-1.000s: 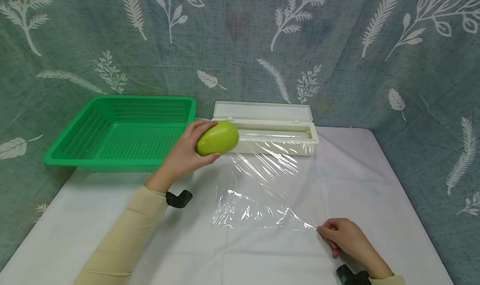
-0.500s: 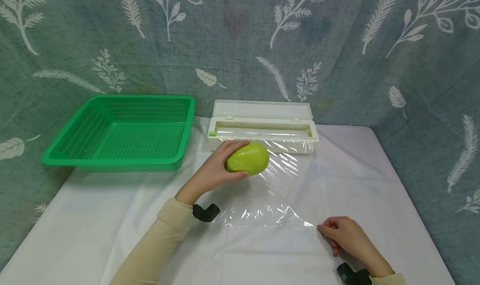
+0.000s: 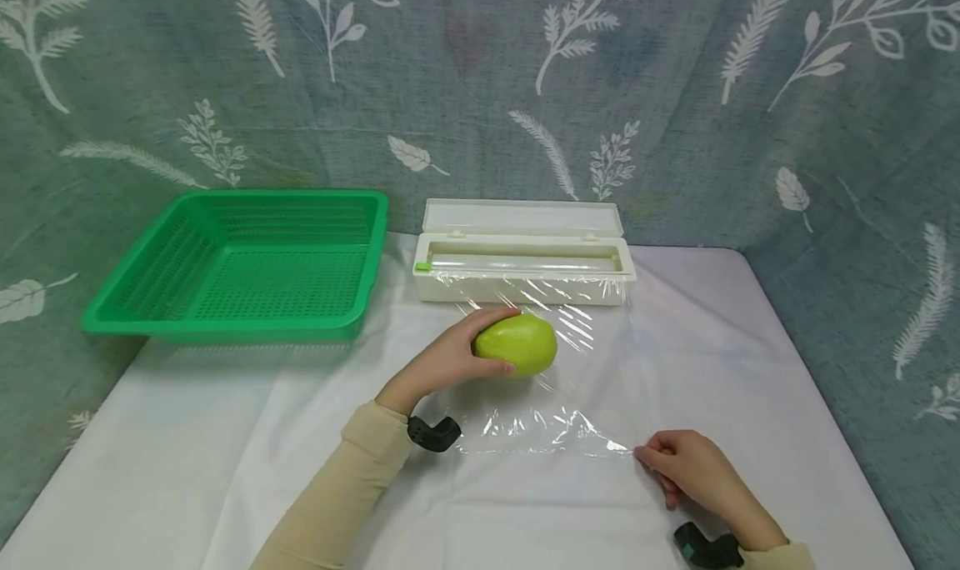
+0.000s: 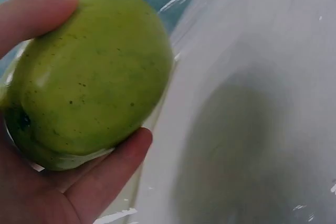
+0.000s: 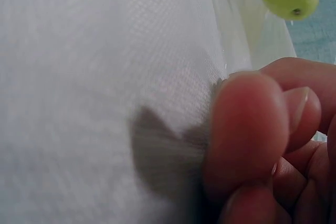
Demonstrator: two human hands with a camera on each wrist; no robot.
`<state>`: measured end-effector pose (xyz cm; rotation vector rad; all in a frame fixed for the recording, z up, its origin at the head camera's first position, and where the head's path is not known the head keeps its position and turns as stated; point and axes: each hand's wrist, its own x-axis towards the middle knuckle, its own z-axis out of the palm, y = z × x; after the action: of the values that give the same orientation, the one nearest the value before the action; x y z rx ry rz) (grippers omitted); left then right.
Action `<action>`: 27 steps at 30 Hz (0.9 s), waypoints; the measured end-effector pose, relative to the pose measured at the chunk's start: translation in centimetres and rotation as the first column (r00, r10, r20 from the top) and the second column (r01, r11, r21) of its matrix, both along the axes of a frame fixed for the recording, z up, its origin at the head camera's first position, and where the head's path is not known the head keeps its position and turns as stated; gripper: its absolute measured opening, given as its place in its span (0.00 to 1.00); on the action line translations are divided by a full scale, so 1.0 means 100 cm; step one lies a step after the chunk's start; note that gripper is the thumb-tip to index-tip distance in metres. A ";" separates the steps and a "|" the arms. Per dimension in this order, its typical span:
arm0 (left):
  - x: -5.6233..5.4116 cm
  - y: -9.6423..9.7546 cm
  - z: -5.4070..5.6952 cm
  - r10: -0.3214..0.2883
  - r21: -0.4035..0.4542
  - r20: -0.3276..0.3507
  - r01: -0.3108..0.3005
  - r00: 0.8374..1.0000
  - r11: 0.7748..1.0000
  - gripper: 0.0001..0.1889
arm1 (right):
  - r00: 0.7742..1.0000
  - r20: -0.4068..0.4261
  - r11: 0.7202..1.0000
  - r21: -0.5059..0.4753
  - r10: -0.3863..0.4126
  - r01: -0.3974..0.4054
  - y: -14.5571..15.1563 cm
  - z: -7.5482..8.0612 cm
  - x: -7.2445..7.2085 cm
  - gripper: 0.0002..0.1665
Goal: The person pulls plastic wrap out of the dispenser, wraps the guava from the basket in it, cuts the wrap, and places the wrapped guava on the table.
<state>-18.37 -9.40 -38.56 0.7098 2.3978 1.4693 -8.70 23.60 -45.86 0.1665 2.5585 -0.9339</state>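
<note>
My left hand (image 3: 453, 355) grips a smooth green mango (image 3: 519, 343), thumb on one side and fingers on the other. Small dark specks dot its skin in the left wrist view, where the mango (image 4: 100, 77) is held above the white surface and casts a shadow there. Beneath it a sheet of clear plastic wrap (image 3: 558, 424) stretches from a cream dispenser box (image 3: 525, 289) toward the front. At the sheet's front right corner, my right hand (image 3: 693, 470) pinches the wrap between thumb and index finger, low at the tablecloth.
The dispenser's lid (image 3: 522, 218) stands raised at the back, with a green slider (image 3: 423, 267) at its left end. To the left sits a green perforated basket (image 3: 232, 327). A white cloth (image 3: 187, 453) covers the table, and a leaf-patterned curtain (image 3: 465, 112) hangs behind.
My left hand has carried the mango from beside the basket rightward and toward the front, over the plastic wrap. My right hand keeps its pinch on the corner.
</note>
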 end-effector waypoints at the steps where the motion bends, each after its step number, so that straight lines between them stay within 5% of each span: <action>1: 0.000 0.000 -0.001 -0.004 0.001 0.037 0.004 0.999 1.000 0.37 | 1.000 0.000 1.000 0.000 0.001 -0.001 0.000 0.000 0.000 0.15; 8: -0.002 0.000 -0.013 -0.033 0.008 0.151 0.032 0.988 0.999 0.38 | 1.000 0.010 1.000 0.008 -0.004 0.004 -0.001 0.001 -0.001 0.14; 12: -0.004 0.000 -0.018 -0.046 0.014 0.158 0.045 0.986 0.999 0.39 | 1.000 0.012 1.000 0.015 -0.010 0.010 -0.002 0.003 -0.001 0.14; 19: -0.016 -0.001 -0.052 -0.052 -0.015 0.133 0.054 0.990 0.998 0.39 | 1.000 0.008 1.000 0.009 -0.005 0.005 -0.004 0.007 0.000 0.15; 27: -0.017 -0.001 -0.059 -0.069 -0.032 0.091 0.072 0.993 0.997 0.40 | 1.000 0.013 1.000 0.030 -0.007 0.007 -0.003 0.006 -0.001 0.14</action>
<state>-20.03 -9.45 -44.46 0.6979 2.3018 1.3974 -8.83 23.34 -45.31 0.1896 2.5630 -0.8944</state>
